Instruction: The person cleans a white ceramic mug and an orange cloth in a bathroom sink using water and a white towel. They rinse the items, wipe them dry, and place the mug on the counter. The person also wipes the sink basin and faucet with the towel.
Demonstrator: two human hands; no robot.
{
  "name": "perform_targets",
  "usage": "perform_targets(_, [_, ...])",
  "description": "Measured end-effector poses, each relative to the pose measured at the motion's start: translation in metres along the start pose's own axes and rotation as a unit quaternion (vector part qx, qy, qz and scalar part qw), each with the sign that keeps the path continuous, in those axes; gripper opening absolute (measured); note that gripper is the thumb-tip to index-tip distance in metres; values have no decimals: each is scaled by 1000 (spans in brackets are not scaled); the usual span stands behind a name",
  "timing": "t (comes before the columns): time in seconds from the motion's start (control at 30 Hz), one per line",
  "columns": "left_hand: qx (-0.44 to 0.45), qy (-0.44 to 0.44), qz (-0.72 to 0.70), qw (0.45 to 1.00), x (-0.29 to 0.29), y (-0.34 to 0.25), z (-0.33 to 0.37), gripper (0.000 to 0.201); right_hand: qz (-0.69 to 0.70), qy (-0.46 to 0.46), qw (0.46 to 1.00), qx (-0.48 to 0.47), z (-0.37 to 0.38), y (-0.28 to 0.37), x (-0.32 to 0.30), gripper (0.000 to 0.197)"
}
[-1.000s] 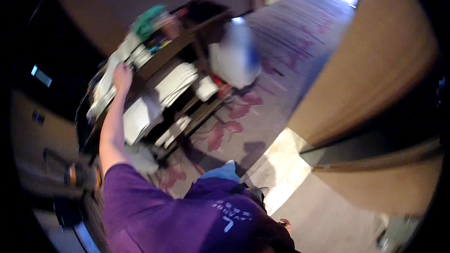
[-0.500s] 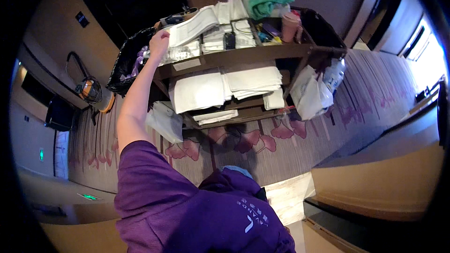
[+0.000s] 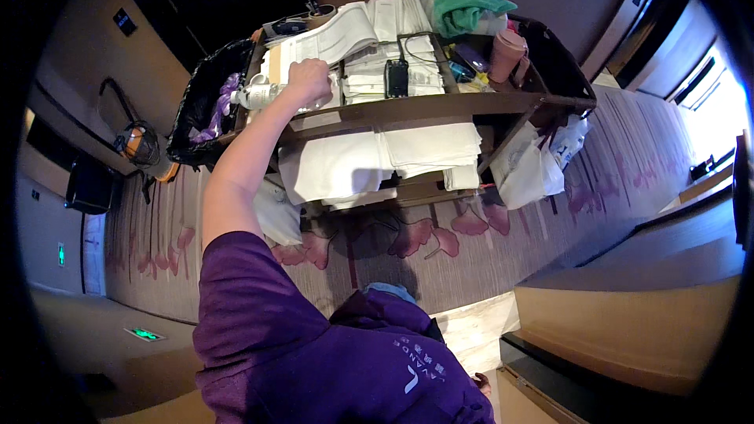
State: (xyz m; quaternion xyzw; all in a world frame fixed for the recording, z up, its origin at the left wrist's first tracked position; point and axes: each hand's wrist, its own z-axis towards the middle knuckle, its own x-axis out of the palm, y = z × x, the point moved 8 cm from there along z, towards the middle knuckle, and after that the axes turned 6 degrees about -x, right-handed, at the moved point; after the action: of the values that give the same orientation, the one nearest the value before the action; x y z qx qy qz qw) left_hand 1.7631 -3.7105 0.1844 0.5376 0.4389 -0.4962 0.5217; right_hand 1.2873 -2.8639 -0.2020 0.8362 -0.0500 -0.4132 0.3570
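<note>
Head view shows the left hand (image 3: 310, 82) over the left part of the cart (image 3: 424, 107), fingers curled downward; whether they grasp anything cannot be told. A clear bottle (image 3: 261, 96) lies just left of it, while the right hand (image 3: 482, 384), near and right, is mostly hidden, its state unclear.

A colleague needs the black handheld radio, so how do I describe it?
Find the brown cart and look at its top. Near the front middle, between the left hand and the pink cup, lie white packets. The radio is among them, set apart from those pale neighbours by its black, blocky body and thin antenna.
</note>
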Motion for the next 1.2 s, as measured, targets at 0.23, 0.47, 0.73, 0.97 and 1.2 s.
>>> perform_targets(0.23, [39, -67, -42, 996, 13, 16, 9, 23, 39, -11, 997, 70, -25, -51, 32, 29])
perform_targets(0.47, [37, -47, -150, 987, 26, 19, 26, 26, 117, -24, 990, 76, -40, -62, 54, 28])
perform_targets(0.73, [42, -20, -118, 992, 31, 40, 17, 20, 99, -40, 993, 48, -68, -31, 39, 27])
perform_targets(0.97, [106, -481, -163, 855, -90, 16, -34, 8, 88, -13, 995, 39, -101, -72, 81, 25])
perform_targets(1.2, [462, -403, -401, 681, -138, -202, -199, 18, -112, 75, 989, 53, -82, 37, 40, 29])
